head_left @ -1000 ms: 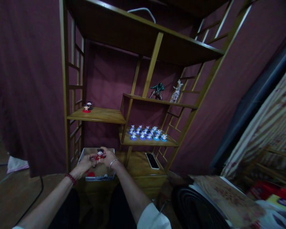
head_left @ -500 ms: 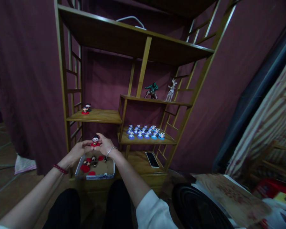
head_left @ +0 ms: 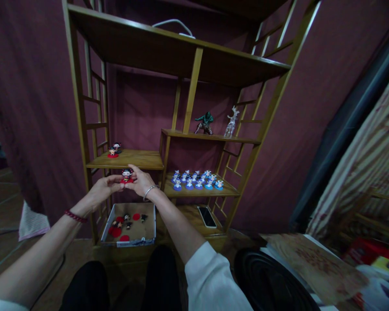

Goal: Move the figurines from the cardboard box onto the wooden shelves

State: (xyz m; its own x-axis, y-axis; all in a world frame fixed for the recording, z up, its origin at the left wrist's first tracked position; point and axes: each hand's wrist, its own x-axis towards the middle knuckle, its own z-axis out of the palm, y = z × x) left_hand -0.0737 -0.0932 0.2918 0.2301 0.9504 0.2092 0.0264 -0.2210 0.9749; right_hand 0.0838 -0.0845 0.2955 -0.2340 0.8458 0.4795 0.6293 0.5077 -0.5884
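Note:
Between my two hands is a small black-haired figurine [head_left: 127, 174] on a red round base, held upright just in front of the left shelf [head_left: 142, 159]. My left hand [head_left: 104, 190] grips it from the left side, fingers closed at the base. From the right, my right hand [head_left: 140, 180] closes on the same figurine, thumb and fingers at its side. Two similar figurines [head_left: 113, 152] stand at the left end of that shelf. Below my hands, a shallow cardboard box [head_left: 136, 242] holds several loose figurine pieces and red discs [head_left: 136, 217].
Several blue-and-white figurines [head_left: 189, 184] stand in rows on the lower right shelf. Above them are a green figure [head_left: 205, 122] and a clear deer ornament [head_left: 231, 122]. A phone [head_left: 207, 217] lies on the bottom board. A black round object [head_left: 266, 280] is at my right.
Both hands have lifted the figurine upward, away from the box and closer to the left shelf's front edge. More of the box's inside shows now.

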